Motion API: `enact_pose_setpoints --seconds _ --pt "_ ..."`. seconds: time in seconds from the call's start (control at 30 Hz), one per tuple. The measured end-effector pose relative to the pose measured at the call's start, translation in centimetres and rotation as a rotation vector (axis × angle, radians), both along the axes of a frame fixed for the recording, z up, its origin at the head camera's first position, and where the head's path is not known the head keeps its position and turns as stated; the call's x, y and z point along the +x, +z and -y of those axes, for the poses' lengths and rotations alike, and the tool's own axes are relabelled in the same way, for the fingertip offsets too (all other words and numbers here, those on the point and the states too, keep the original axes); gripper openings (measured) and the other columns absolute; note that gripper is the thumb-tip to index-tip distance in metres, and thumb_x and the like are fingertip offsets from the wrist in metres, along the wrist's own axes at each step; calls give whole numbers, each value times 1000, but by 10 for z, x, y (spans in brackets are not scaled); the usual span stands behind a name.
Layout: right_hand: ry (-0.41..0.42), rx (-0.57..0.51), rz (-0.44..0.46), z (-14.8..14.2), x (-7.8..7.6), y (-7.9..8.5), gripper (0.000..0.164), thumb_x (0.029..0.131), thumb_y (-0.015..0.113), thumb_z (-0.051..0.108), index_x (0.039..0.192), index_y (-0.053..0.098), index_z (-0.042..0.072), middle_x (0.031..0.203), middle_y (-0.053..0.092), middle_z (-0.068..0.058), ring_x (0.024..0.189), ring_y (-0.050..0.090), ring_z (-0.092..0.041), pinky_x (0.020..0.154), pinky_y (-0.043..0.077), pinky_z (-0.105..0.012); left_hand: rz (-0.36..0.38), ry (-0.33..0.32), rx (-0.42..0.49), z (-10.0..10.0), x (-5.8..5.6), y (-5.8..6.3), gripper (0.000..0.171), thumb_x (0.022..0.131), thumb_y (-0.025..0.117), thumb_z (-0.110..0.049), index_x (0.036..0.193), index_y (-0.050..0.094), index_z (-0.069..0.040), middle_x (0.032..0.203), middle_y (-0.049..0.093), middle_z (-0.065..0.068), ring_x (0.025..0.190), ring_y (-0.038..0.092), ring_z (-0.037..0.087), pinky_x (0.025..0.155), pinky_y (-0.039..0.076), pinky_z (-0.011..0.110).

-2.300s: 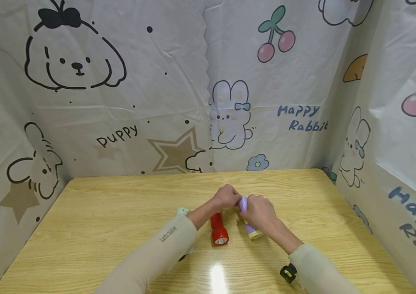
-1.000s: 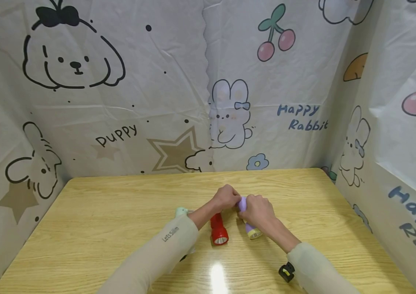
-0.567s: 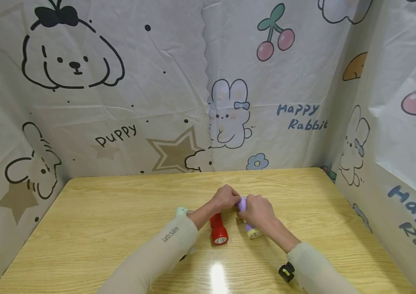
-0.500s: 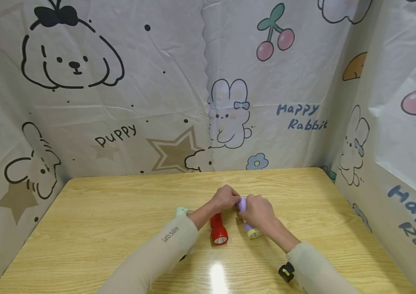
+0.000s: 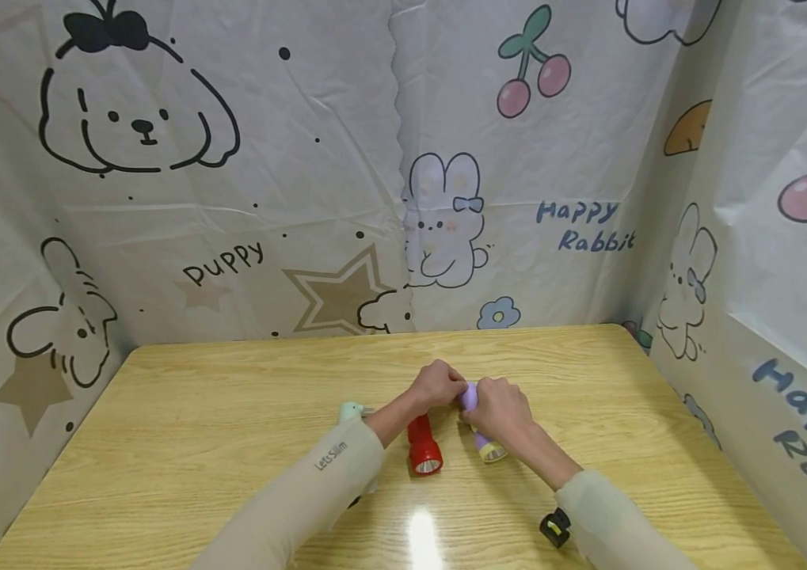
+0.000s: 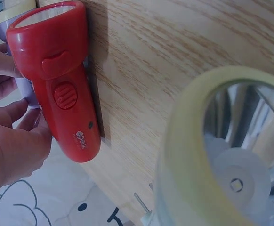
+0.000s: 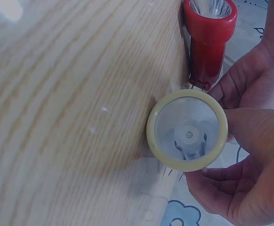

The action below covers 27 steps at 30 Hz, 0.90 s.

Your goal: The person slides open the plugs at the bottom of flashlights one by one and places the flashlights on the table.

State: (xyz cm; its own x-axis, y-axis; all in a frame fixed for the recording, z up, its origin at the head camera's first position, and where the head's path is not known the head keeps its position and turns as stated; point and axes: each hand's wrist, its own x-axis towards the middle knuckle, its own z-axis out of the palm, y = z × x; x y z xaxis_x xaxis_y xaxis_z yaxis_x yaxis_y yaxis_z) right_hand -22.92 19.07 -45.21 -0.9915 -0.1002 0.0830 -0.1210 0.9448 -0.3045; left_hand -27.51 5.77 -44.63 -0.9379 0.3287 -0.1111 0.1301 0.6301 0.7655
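A purple flashlight (image 5: 486, 445) with a pale yellow rim points its lens toward me on the right of the table's middle. My right hand (image 5: 499, 412) grips its body from above. At its far tail end (image 5: 470, 395), my left hand (image 5: 437, 384) pinches with thumb and fingers. In the right wrist view the round yellow rim (image 7: 152, 129) faces the camera, with the fingers of both hands behind it. Just left of it lies a red flashlight (image 5: 423, 445), its switch (image 6: 65, 95) facing up in the left wrist view.
A mint green flashlight (image 5: 350, 411) with metal prongs lies under my left forearm, mostly hidden. Its cream rim (image 6: 184, 141) looms large in the left wrist view. A small black object (image 5: 555, 528) sits by my right sleeve. Printed cloth (image 5: 289, 198) walls the table (image 5: 218, 412).
The purple flashlight has tipped slightly, so more of its lens shows than in the oldest frame. Both hands keep their hold, almost still. The head view has shifted a little.
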Motion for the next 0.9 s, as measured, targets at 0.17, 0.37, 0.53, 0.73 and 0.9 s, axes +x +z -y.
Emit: enact_pose_setpoints --seconds 0.17,0.37,0.53,0.73,0.9 --pt "-4 -1 1 1 0 1 34 77 86 26 79 62 1 66 57 -6 52 56 -17 46 51 -31 -7 0 -9 1 -1 -1 17 95 65 -9 89 79 0 79 70 11 60 49 10 49 36 17" --pt "-7 -4 -2 1 0 2 34 76 86 26 79 62 1 66 56 -7 52 55 -17 45 51 -30 -38 -14 -24 1 -3 -1 16 94 67 -9 88 80 -1 79 71 9 60 48 9 49 36 16" --pt "-3 -6 -12 0 -1 0 34 76 86 25 78 62 1 65 56 -7 52 55 -17 45 50 -30 -55 -17 -28 2 -3 0 16 94 67 -9 88 80 -1 77 70 6 61 49 9 50 36 16" --pt "9 -3 -32 -1 -1 -1 34 76 86 25 76 61 2 64 55 -6 52 55 -17 45 50 -30 -74 -21 -36 2 -2 -1 16 94 67 -9 88 80 -1 76 70 6 61 49 8 50 36 16" --pt "12 0 -38 -1 -1 -2 34 76 86 25 75 60 2 63 55 -6 52 55 -17 45 50 -31 -77 -21 -37 2 -2 -1 16 95 67 -9 89 79 -1 77 71 8 59 49 8 49 36 16"
